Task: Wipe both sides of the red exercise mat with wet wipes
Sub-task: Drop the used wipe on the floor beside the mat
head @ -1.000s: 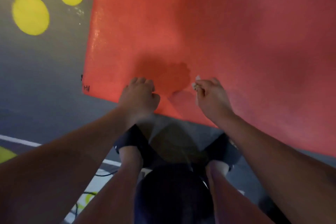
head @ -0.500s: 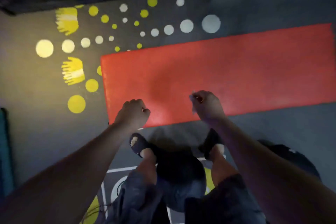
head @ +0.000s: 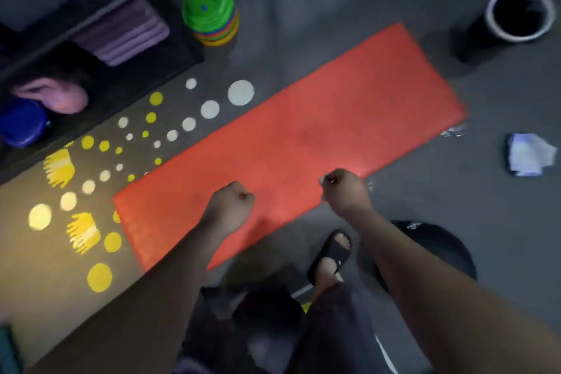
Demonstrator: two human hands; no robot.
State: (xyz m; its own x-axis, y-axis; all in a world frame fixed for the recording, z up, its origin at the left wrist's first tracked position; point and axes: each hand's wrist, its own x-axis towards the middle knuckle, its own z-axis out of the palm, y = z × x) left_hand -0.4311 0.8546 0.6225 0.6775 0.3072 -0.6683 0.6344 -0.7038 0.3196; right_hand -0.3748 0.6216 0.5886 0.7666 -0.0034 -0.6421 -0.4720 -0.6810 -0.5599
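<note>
The red exercise mat (head: pixel 303 136) lies flat on the grey floor, running from near left to far right. Both my arms reach out over its near long edge, high above it. My left hand (head: pixel 227 206) is curled into a fist with nothing visible in it. My right hand (head: pixel 346 191) is also curled and grips a small crumpled wet wipe (head: pixel 323 181); white bits of it stick out beside the fingers. A pack of wet wipes (head: pixel 529 158) lies on the floor off the mat's far right end.
A black bin (head: pixel 520 10) stands beyond the mat's far corner. A stack of coloured cones (head: pixel 212 15) and a dark storage rack (head: pixel 100 48) stand at the back left. A black ball (head: pixel 431 252) sits by my sandalled foot (head: pixel 332 252). Yellow and white dots (head: pixel 100 276) mark the floor at left.
My hands have lifted off the mat's near edge and the view has risen and swung right. The whole mat now shows flat on the floor, with bin and wipes pack in sight.
</note>
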